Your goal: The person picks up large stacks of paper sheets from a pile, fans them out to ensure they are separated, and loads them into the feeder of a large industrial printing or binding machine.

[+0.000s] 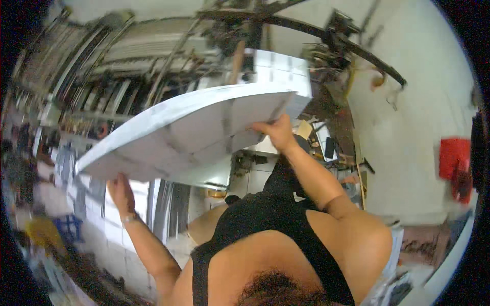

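A large stack of white sheets [194, 130], with grey bands across the face turned to me, is held up in front of my body. It tilts and bows along its far edge, and motion blurs it. My left hand [120, 194] is closed on its near edge toward the left corner. Farther to the right, my right hand [278, 133] grips the near edge, thumb stretched along the grey-banded face; its other fingers are partly hidden. Just beyond the right end stands a white pile [280, 74] with similar grey bands.
A phone-like black object [330, 148] lies on a white surface right of my right hand. Dark metal machine bars [306, 30] cross the far side. Blurred racks [102, 56] fill the far left. Something red [454, 163] hangs by the pale wall at right.
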The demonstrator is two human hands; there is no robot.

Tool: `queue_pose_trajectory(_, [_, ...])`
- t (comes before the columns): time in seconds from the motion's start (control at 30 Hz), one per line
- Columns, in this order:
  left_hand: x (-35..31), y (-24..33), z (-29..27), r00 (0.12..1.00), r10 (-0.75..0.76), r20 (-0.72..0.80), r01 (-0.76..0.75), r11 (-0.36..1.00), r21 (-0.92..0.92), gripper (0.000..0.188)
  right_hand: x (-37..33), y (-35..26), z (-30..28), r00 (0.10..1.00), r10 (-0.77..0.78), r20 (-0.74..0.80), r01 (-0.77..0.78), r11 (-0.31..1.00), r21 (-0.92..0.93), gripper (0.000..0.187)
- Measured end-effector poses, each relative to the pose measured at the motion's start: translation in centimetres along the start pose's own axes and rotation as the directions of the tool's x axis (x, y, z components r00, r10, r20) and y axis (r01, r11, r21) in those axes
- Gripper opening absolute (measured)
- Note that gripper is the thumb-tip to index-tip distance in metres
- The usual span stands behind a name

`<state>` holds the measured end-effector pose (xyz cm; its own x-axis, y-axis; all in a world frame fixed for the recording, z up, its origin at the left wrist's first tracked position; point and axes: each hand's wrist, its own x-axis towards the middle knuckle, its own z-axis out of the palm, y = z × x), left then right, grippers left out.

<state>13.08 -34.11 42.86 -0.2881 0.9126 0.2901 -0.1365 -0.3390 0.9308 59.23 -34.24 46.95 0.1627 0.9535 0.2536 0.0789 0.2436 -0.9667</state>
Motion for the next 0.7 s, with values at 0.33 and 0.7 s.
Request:
queue_pose_trajectory(0.33, [-1.6,0.5,2.8,0.988,0.152,-0.004,-0.139,0.914,0.381,0.037,-1.6,4.5,-2.4,0.995,-0.028,-0.097,0.029,1.0,0.008,0.041])
queue_pose_trajectory(0.7, [-1.8,-0.2,3.6,0.978,0.19,-0.085,-0.166,0.959,0.232,0.038,-2.0,5.0,-1.2,0.981,-0.16,-0.107,0.154,0.986,-0.062,0.033])
